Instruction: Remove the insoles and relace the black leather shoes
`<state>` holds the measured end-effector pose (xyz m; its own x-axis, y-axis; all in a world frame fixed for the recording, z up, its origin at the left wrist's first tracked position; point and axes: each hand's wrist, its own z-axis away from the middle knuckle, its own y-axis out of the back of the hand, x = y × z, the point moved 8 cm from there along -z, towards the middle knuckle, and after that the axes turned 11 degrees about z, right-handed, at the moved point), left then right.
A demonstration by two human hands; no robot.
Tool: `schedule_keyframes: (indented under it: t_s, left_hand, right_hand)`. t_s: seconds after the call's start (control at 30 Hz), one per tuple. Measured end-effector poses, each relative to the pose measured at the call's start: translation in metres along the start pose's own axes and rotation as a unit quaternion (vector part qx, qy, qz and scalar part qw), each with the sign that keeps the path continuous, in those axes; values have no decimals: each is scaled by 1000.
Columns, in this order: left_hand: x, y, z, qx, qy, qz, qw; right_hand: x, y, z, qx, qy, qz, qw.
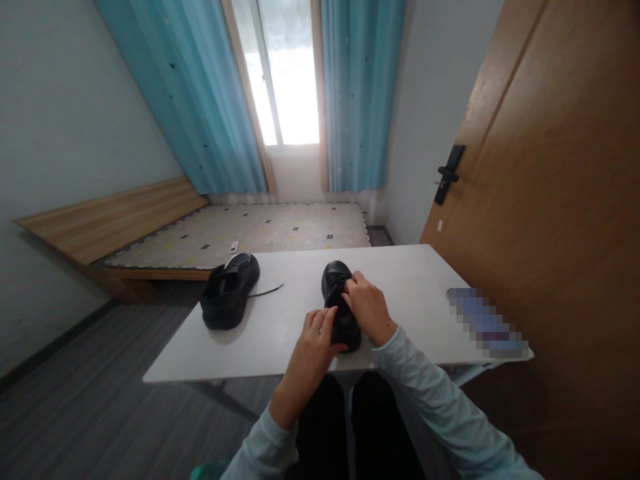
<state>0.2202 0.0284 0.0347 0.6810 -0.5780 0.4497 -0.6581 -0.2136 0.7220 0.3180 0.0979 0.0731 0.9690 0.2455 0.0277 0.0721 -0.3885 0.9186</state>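
Observation:
A black lace-up shoe (pixel 345 327) sits on the white table in front of me, its toe pointing away. My left hand (pixel 314 340) is closed on the near left side of this shoe, thumb low by the heel and fingers at the opening. At the lace area, my right hand (pixel 369 305) pinches the upper from the right; whether a lace or the tongue is between its fingertips I cannot tell. The matching black shoe (pixel 227 293) stands to the left, untouched, with a loose black shoelace (pixel 267 291) trailing right from it onto the tabletop.
The white table (pixel 400 280) has a pixelated flat item (pixel 485 323) at its right edge. Beyond it is a bed (pixel 280 227) with a small white device (pixel 233 247). A wooden door (pixel 540 200) stands close on the right. Blue curtains (pixel 363 100) flank the window.

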Motion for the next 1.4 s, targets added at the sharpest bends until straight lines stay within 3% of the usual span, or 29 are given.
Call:
schedule_keyframes:
  t_s: [0.1,0.2,0.4,0.6,0.67,0.8,1.0,1.2,1.4]
  left_hand:
    - [1,0,-1,-15,4,-12,1000]
    - [3,-1,-2,-20,2,-24,1000]
    - [2,-2,2,-14,1,-31,999]
    - [5,17,-17,-61,13,-22,998]
    - [-1,27,-31,-54,51,-29,997]
    - [-17,30,-54,-32,125,-77,989]
    - [-21,14,-71,-47,125,-85,987]
    - [-20,20,-73,-41,140,66,987]
    - [-15,43,-68,-26,129,201,971]
  right_hand:
    - [0,-1,-1,-11,7,-14,1000]
    - [7,-2,-1,-9,4,-101,995]
    - [22,-8,-2,-1,-4,-299,954]
    - [27,-22,2,-22,-41,-387,921]
    - [27,-24,3,-19,-49,-401,914]
    - [27,-25,4,-10,-60,-416,908]
    - [23,-19,6,15,-52,-389,919]
    - [18,-14,8,62,-53,-316,945]
    - [13,-10,9,78,-63,-243,965]
